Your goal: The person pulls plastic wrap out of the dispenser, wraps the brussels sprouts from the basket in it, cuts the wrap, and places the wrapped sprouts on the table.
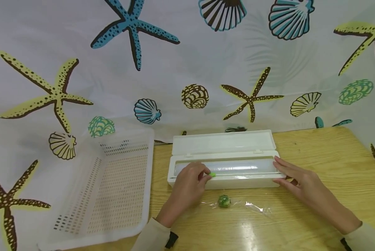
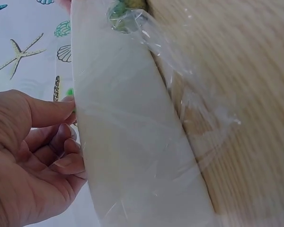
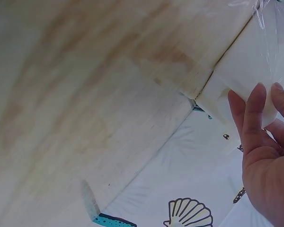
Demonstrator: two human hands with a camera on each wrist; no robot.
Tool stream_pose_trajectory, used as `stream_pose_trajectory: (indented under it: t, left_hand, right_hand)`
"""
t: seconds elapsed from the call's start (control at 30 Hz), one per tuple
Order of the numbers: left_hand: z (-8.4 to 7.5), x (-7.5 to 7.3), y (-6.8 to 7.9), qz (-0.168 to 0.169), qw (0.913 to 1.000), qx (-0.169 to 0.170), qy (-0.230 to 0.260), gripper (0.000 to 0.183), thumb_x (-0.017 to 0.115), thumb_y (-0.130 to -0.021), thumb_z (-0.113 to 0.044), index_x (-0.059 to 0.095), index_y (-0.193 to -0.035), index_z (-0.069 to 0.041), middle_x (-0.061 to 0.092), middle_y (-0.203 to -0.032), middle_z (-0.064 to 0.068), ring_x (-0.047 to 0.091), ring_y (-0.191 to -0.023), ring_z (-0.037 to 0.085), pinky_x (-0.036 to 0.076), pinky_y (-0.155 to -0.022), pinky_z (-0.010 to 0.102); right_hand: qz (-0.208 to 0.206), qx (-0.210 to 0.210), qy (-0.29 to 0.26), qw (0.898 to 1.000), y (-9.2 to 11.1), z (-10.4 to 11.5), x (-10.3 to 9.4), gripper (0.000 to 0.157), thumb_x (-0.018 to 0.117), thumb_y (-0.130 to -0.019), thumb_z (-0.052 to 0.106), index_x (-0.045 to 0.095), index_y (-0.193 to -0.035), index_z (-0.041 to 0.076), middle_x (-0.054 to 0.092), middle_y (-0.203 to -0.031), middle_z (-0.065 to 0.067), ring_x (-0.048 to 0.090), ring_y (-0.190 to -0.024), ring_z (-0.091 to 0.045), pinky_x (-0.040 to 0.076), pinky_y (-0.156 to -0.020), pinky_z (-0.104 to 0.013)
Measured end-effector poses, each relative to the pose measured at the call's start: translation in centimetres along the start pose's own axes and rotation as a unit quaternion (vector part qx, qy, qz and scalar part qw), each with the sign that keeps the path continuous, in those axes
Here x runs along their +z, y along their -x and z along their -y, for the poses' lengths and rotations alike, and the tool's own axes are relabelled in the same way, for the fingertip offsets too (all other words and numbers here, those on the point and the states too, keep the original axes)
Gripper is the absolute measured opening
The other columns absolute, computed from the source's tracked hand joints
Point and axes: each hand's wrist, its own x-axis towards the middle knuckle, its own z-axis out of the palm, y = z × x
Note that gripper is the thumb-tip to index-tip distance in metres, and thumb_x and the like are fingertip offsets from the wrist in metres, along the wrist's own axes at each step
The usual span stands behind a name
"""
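Observation:
A white cling film dispenser (image 1: 225,183) lies on the table with its lid raised; a roll of cling film (image 1: 231,166) shows inside. My left hand (image 1: 188,183) pinches a small green slide cutter (image 1: 212,174) at the dispenser's front edge, left of its middle. With thumb and fingers, my right hand (image 1: 306,184) grips the dispenser's right end. A sheet of clear film (image 1: 259,209) hangs over the front onto the table. On it sits a small round green thing (image 1: 224,201), possibly a vegetable. In the left wrist view, film covers the dispenser's front face (image 2: 128,118).
A white perforated plastic basket (image 1: 148,188) stands to the left, close to my left forearm. The wooden table (image 1: 325,157) extends to the right. Behind everything hangs a white cloth (image 1: 174,76) printed with starfish and shells.

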Motion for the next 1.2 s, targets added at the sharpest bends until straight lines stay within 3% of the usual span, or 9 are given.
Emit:
stream_pose_trajectory:
  t: [0.4,0.57,0.83,1.2]
  left_hand:
    - [0.8,-0.3,1.1,-0.045,0.9988,-0.018,-0.001,0.007,0.083,-0.096,-0.001,0.079,-0.094,-0.007,0.048,-0.075,-0.007,0.045,-0.073,0.013,0.040,-0.062,0.030]
    - [1.1,-0.3,1.4,-0.064,0.9978,-0.019,-0.003,0.008,0.083,-0.096,-0.002,0.080,-0.093,-0.008,0.049,-0.076,-0.008,0.047,-0.079,0.015,0.041,-0.064,0.030]
    - [1.4,-0.6,1.7,-0.098,0.9948,-0.013,-0.027,0.009,0.088,-0.092,-0.003,0.081,-0.091,-0.008,0.050,-0.073,-0.008,0.050,-0.089,0.018,0.044,-0.065,0.032]
    - [1.4,-0.9,1.8,-0.095,0.9943,-0.042,-0.022,0.010,0.090,-0.089,-0.003,0.083,-0.092,-0.008,0.050,-0.072,-0.009,0.047,-0.085,0.019,0.043,-0.072,0.035]
  right_hand:
    - [0.000,-0.005,0.001,1.000,0.1,-0.2,0.0,0.068,0.091,-0.081,-0.007,0.067,-0.144,-0.004,0.061,-0.150,-0.023,0.059,-0.073,-0.001,0.045,-0.056,-0.013]
    - [0.002,-0.007,-0.004,1.000,-0.1,-0.2,0.1,0.068,0.090,-0.081,-0.008,0.067,-0.144,-0.004,0.061,-0.150,-0.023,0.066,-0.078,-0.004,0.048,-0.058,-0.012]
    - [0.006,0.000,-0.013,1.000,-0.2,0.0,0.0,0.065,0.090,-0.083,-0.006,0.067,-0.144,-0.004,0.060,-0.151,-0.024,0.053,-0.067,0.000,0.045,-0.056,-0.012]
    - [-0.005,-0.009,-0.005,1.000,0.0,-0.1,-0.2,0.068,0.091,-0.081,-0.007,0.067,-0.144,-0.004,0.061,-0.150,-0.022,0.067,-0.079,-0.005,0.049,-0.062,-0.012]
